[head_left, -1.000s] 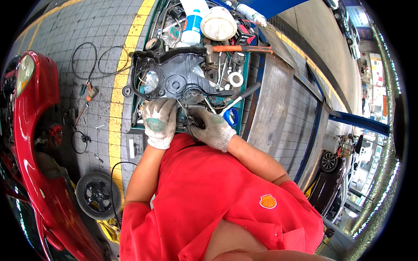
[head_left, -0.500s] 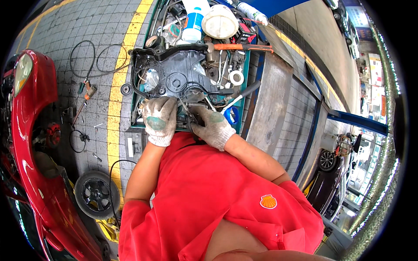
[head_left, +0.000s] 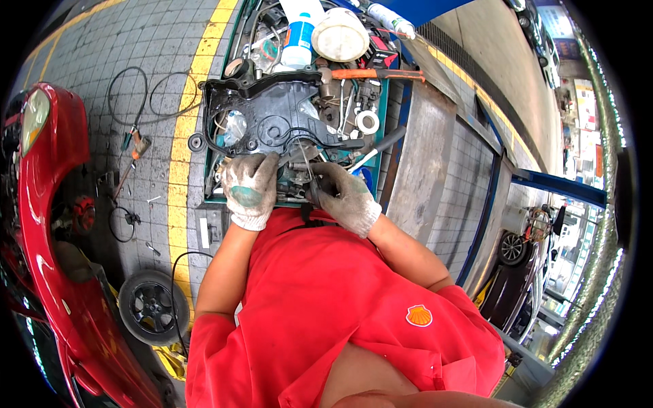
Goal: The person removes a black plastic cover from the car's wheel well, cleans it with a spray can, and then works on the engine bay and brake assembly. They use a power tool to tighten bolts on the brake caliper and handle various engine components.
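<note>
A black moulded plastic engine cover [head_left: 272, 119] lies over a teal-edged tray of tools and parts in front of me. My left hand [head_left: 250, 183], in a grey-white knit glove, has its fingers curled over the cover's near edge. In my gloved right hand [head_left: 345, 194] is a slim metal tool [head_left: 307, 163] with a thin, bright shaft; the fingers hide its grip end, so I cannot tell its exact kind. Its tip points up and away, at the cover's near edge. Between the hands, small metal parts show in the tray.
Farther back on the tray [head_left: 382, 136] are an orange-handled hammer [head_left: 360, 73], a blue-and-white bottle [head_left: 299, 37], a whitish round container [head_left: 340, 35] and a spray can [head_left: 391, 20]. A red car body [head_left: 58, 204] and a loose wheel [head_left: 151, 307] are at left, a metal ramp [head_left: 425, 149] at right.
My right hand has moved a little to the right with the slim tool, whose shaft now shows more clearly. My left hand has stayed at the cover's edge.
</note>
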The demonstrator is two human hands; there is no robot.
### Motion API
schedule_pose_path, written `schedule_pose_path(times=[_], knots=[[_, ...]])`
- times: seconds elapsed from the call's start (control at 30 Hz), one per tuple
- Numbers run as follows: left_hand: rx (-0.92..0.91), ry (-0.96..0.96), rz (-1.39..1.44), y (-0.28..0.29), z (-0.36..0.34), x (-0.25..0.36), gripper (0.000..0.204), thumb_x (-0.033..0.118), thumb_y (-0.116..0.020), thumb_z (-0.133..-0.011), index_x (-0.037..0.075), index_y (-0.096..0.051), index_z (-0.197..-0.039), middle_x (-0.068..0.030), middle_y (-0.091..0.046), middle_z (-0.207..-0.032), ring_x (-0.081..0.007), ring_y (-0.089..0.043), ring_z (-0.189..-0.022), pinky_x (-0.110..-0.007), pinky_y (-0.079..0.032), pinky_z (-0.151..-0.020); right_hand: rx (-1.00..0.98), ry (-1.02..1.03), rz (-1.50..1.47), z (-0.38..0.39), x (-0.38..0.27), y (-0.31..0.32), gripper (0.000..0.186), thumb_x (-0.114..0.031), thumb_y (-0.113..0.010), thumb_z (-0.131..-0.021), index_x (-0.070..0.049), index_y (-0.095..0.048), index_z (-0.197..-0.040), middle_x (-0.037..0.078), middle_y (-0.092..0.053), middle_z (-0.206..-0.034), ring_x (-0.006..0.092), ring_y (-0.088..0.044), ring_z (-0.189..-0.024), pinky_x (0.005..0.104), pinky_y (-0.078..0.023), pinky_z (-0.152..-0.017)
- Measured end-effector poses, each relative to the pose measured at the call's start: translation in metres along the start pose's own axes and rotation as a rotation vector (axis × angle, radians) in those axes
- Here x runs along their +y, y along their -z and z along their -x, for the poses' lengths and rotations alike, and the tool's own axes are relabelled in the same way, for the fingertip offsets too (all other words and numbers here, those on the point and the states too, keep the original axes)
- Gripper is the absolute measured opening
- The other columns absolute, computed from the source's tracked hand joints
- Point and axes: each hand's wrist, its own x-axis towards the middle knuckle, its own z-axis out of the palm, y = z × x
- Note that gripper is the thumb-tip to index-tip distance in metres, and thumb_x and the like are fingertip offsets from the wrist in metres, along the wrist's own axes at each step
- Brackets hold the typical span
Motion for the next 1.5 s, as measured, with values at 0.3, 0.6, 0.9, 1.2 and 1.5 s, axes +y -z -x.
schedule_pose_path(times=[0.3,0.6,0.9,1.2,1.5], knots=[[-0.006,-0.017,-0.034,-0.002,-0.001,0.001,0.039,0.01,-0.078,-0.077,0.016,-0.072,-0.115,-0.0042,-0.067,-0.109,-0.0305,-0.063,-0.1,-0.048,-0.049,-0.09,-0.048,0.018,-0.061,0.0,0.001,0.001,0.05,-0.019,-0.074,-0.092,-0.003,-0.06,-0.137,0.018,-0.073,-0.102,0.0243,-0.073,-0.088,0.0361,-0.057,-0.081],[0.009,-0.015,-0.049,-0.012,0.0,0.0,0.039,0.011,-0.08,-0.077,0.016,-0.074,-0.115,-0.0034,-0.068,-0.11,-0.03,-0.063,-0.101,-0.047,-0.049,-0.09,-0.075,0.132,0.054,-0.015,0.018,-0.015,0.048,-0.027,-0.071,-0.094,-0.003,-0.061,-0.134,0.02,-0.074,-0.107,0.0348,-0.074,-0.095,0.0419,-0.058,-0.085],[0.002,-0.039,-0.075,-0.013,-0.001,-0.005,0.039,0.012,-0.08,-0.075,0.017,-0.074,-0.113,-0.0016,-0.069,-0.107,-0.0283,-0.063,-0.098,-0.047,-0.049,-0.088,-0.042,0.004,0.058,-0.017,0.006,-0.011,0.046,-0.019,-0.072,-0.094,0.0,-0.059,-0.134,0.018,-0.075,-0.102,0.0281,-0.076,-0.096,0.0381,-0.06,-0.083],[0.043,-0.016,-0.015,-0.016,0.001,-0.008,0.036,0.014,-0.08,-0.075,0.017,-0.074,-0.11,-0.0014,-0.07,-0.106,-0.0287,-0.065,-0.098,-0.048,-0.051,-0.087,0.024,0.25,-0.278,-0.036,0.02,-0.033,0.058,-0.005,-0.071,-0.089,-0.001,-0.055,-0.144,0.021,-0.071,-0.124,0.0301,-0.069,-0.121,0.0389,-0.055,-0.1],[0.088,0.003,0.016,-0.019,0.0,-0.009,0.029,0.013,-0.081,-0.077,0.015,-0.072,-0.105,-0.0023,-0.071,-0.105,-0.0289,-0.067,-0.097,-0.047,-0.051,-0.084,-0.033,0.431,0.207,-0.044,0.011,-0.026,0.058,-0.008,-0.068,-0.087,-0.005,-0.057,-0.144,0.024,-0.07,-0.124,0.0417,-0.067,-0.115,0.0455,-0.056,-0.096]])
